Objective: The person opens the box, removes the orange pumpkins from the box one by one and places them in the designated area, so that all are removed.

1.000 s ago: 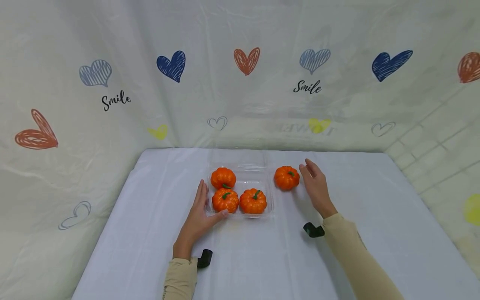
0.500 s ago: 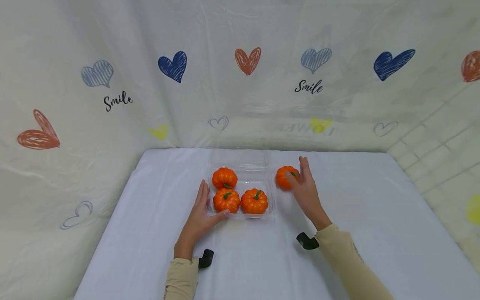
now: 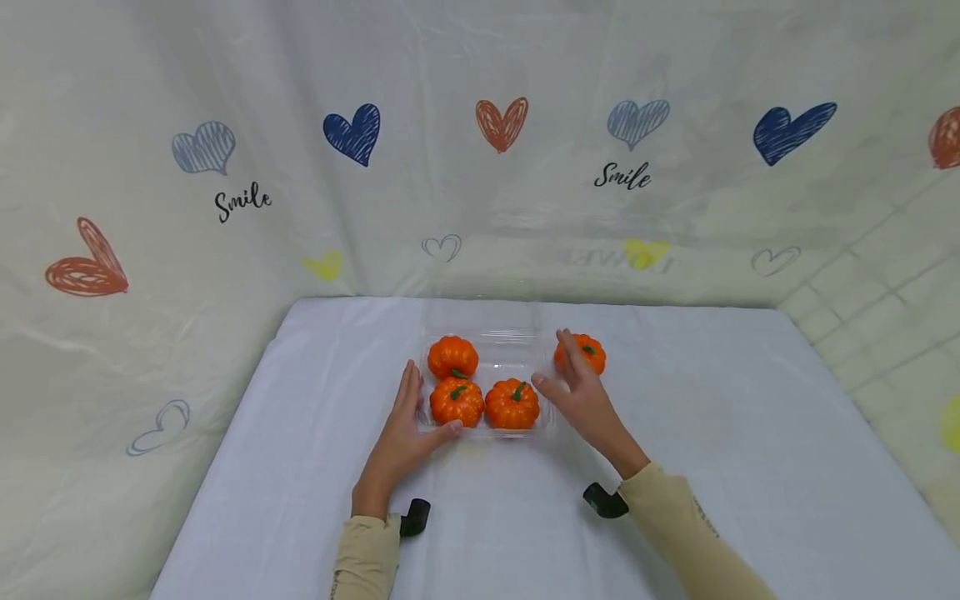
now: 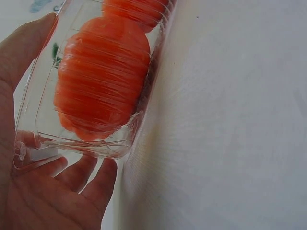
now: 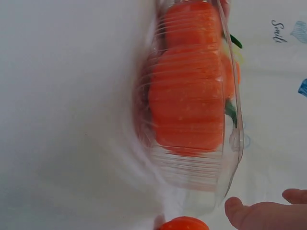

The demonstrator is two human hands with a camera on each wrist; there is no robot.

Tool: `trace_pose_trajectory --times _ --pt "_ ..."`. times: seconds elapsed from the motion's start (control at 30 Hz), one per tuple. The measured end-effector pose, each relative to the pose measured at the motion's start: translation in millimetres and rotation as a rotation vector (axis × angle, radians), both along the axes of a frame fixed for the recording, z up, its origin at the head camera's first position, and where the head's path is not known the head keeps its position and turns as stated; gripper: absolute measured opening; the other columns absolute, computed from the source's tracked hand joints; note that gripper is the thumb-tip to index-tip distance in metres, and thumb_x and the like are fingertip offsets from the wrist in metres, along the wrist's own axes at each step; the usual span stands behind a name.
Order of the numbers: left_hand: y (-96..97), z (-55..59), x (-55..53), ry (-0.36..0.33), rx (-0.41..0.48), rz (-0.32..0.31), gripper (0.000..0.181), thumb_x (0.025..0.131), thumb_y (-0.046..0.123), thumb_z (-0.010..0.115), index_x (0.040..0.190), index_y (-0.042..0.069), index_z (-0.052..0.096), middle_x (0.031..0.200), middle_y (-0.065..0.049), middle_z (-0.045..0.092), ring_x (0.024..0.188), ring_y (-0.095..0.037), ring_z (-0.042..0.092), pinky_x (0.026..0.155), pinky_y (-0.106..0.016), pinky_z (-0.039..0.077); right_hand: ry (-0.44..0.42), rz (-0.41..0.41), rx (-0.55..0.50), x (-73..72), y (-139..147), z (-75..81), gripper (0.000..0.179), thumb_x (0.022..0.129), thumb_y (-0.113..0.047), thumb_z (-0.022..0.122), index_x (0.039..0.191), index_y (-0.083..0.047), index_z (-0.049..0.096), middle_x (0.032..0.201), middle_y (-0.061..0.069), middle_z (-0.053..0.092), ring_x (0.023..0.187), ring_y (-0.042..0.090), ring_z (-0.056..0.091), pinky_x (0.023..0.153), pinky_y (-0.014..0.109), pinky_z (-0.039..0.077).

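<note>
A clear plastic clamshell container (image 3: pixel 508 350) lies with its lid (image 3: pixel 483 317) raised at the back. Three small orange pumpkins sit in it: one at back left (image 3: pixel 453 357), one at front left (image 3: pixel 457 403), one at front right (image 3: pixel 512 405). My left hand (image 3: pixel 399 446) holds its front left corner, thumb along the front rim and fingers against the left side, as the left wrist view shows. Another pumpkin (image 3: pixel 594 353) rests on the table to the right, partly hidden by my right hand (image 3: pixel 588 408). That hand holds nothing, fingers extended, close to the container's right edge.
A white cloth covers the table (image 3: pixel 675 400), whose back edge meets a pale curtain (image 3: pixel 420 183) printed with hearts and lettering. A dark wrist camera sticks out from each beige sleeve (image 3: pixel 363 558).
My right hand has moved left, from beyond the loose pumpkin, across it, to the container's right side. The pumpkin stays where it was. My left hand keeps its place at the container.
</note>
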State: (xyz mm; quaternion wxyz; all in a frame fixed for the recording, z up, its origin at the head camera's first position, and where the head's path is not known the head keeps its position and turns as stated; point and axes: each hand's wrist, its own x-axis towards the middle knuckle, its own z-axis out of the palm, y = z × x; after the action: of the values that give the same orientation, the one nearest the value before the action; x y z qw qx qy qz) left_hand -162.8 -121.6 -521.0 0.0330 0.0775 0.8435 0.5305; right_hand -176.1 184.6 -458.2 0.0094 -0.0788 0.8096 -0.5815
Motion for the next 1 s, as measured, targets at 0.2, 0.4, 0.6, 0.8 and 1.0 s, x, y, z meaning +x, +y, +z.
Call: trace_pose_trajectory --times 0.2,0.4,0.6,0.8,1.0 --pt "0.2 -0.5 -1.3 -0.005 -0.005 -0.003 0.127 0.087 0.062 0.084 0.174 0.020 0.001 0.179 0.005 0.003 0.162 -0.023 0.022 0.125 -0.047 0.029 0.037 0.090 0.045 2.2 -1.6 -3.4 0.087 0.105 -0.027 0.071 0.173 -0.013 0.018 0.177 0.013 0.018 0.158 0.043 0.027 0.122 0.057 0.031" --pt "0.2 0.7 -1.7 0.000 0.005 -0.011 0.126 0.088 0.058 0.084 0.174 0.019 0.001 0.179 0.005 0.001 0.162 -0.024 0.021 0.125 -0.046 0.029 0.052 0.194 0.156 2.1 -3.2 2.7 0.085 0.102 -0.026 0.076 0.170 -0.010 0.028 0.175 0.014 0.025 0.153 0.044 0.038 0.119 0.058 0.037" --pt "-0.1 0.6 -1.2 0.004 0.006 -0.016 0.126 0.088 0.057 0.084 0.174 0.018 0.001 0.180 0.004 0.000 0.162 -0.024 0.020 0.125 -0.046 0.028 0.069 0.288 0.284 -2.5 -1.5 6.7 0.077 0.100 -0.030 0.077 0.164 -0.006 0.041 0.173 0.019 0.029 0.142 0.050 0.050 0.114 0.063 0.043" --pt "-0.3 -0.2 -1.3 0.007 0.007 -0.006 0.126 0.087 0.056 0.085 0.174 0.018 0.002 0.179 0.004 0.001 0.162 -0.024 0.021 0.125 -0.046 0.029 0.041 0.373 0.400 -9.5 -0.2 14.6 0.068 0.099 -0.034 0.078 0.155 -0.003 0.055 0.162 0.016 0.048 0.136 0.044 0.056 0.110 0.062 0.048" --pt "-0.3 -0.2 -1.2 0.004 0.002 -0.005 0.127 0.087 0.058 0.085 0.174 0.018 0.002 0.179 0.006 0.000 0.162 -0.022 0.021 0.125 -0.046 0.029 0.008 0.414 0.486 -16.0 -1.1 18.3 0.060 0.099 -0.035 0.077 0.148 -0.003 0.063 0.154 0.014 0.057 0.142 0.038 0.051 0.115 0.059 0.044"
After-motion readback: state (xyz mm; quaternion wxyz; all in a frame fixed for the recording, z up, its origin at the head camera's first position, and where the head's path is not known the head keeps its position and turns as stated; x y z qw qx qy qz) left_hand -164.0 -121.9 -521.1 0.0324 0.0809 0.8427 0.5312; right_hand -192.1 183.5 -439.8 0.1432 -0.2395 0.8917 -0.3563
